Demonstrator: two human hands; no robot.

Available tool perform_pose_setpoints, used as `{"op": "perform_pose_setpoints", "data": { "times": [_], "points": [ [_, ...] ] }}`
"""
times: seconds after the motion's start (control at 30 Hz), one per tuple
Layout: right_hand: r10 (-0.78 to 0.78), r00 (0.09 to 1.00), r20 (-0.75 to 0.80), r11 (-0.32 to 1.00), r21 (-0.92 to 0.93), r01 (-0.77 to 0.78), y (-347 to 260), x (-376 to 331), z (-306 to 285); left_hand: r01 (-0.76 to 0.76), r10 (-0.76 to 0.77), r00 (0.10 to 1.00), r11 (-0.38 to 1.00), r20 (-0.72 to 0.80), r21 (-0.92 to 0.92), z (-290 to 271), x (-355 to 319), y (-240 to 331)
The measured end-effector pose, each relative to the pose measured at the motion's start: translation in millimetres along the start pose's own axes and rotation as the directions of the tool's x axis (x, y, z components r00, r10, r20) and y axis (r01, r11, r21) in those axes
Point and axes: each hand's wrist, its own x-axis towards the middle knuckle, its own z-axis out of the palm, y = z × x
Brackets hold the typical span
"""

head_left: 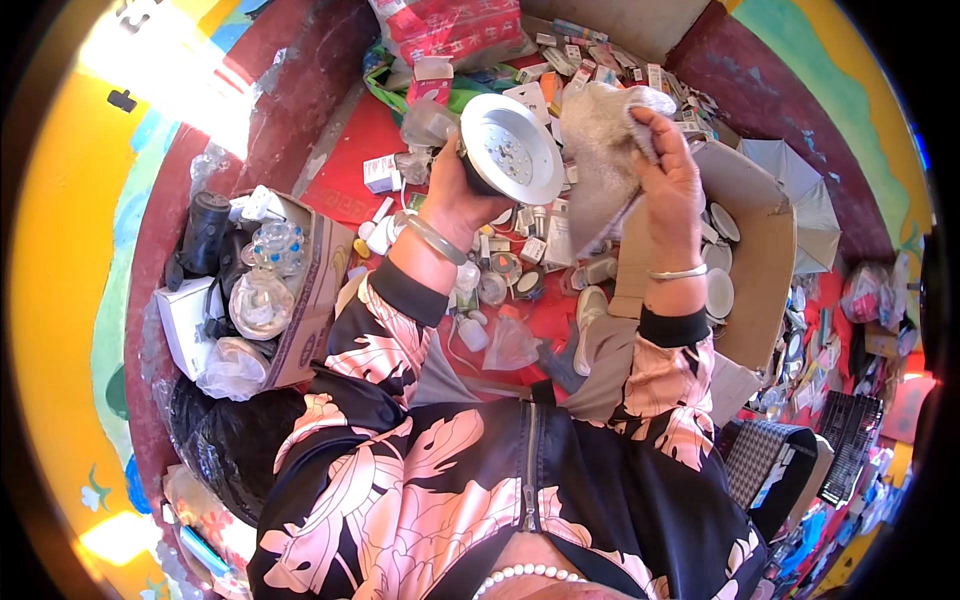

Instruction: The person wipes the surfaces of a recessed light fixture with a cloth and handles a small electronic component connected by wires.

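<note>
My left hand (457, 203) is wrapped round the dark back of a round white LED downlight (512, 150). The lamp's wide rim and dotted face are turned upward, and my fingers are mostly hidden beneath it. To its right, my right hand (668, 175) pinches a greyish-white cloth (603, 150) between thumb and fingers. The cloth hangs down from my grip, apart from the lamp. Below both hands lie many small boxes, bulbs and fittings on a red sheet (345, 170).
A cardboard box (765, 235) with round white lamps stands at my right. Another carton (315, 290) at my left holds wrapped lamps and a dark cylinder (205, 232). A red-and-white sack (450, 30) sits at the far side. My shoe (590, 320) rests among the goods.
</note>
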Motion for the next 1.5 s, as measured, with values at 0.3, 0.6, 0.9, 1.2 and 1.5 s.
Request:
{"op": "perform_pose_setpoints", "data": {
  "times": [0.3, 0.6, 0.9, 1.2, 1.5],
  "points": [
    [-0.287, 0.804, 0.52, 0.498, -0.636, 0.589, 21.9, -7.7, 33.8, 0.04, -0.049, 0.998, 0.985, 0.048, 0.17, -6.9, 4.4, -11.9],
    [-0.157, 0.877, 0.454, 0.353, -0.804, 0.479, 32.9, -23.3, 41.9, -0.039, 0.056, 0.997, 0.958, -0.05, 0.284, 3.6, -2.0, -11.7],
    [0.306, 0.937, 0.169, 0.782, -0.606, -0.146, 6.3, 4.6, -3.4, -0.091, 0.085, 0.996, 0.952, 0.033, 0.292, 2.5, -4.1, -7.4],
    [0.277, 0.959, -0.054, 0.941, -0.187, -0.282, -13.2, 5.4, -63.7, -0.176, 0.159, 0.976, 0.978, 0.147, 0.115, -4.5, -0.6, 5.7],
    [0.021, 1.0, -0.015, 1.0, 0.024, -0.021, -24.5, -3.6, 1.6, -0.169, 0.148, 0.978, 0.975, 0.144, 0.145, 0.2, 0.8, 0.6]
  ]
}}
